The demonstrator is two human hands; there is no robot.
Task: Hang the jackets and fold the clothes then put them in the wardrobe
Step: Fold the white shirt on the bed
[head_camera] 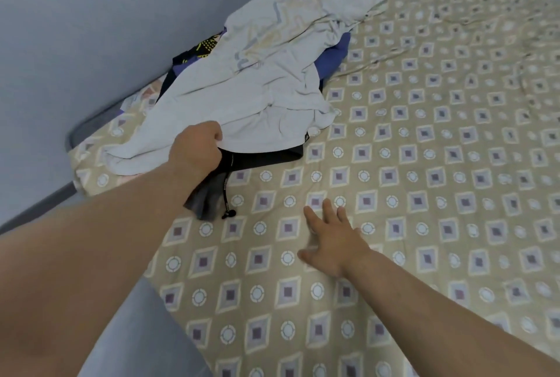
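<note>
The left grip [197, 146] was closed on the near end of a dark garment [266, 156], fingers curled round the cloth just under the hem of a white shirt [257, 82]. From that grip the garment ran to the right along the pile's near edge, and a cord [225, 194] hung below the fist. The pile lay on the bed [424, 164], against the wall. The right grip [330, 240], fingers spread and holding nothing, was low over the bed, apart from the garment. The left looked better placed to pull it free.
</note>
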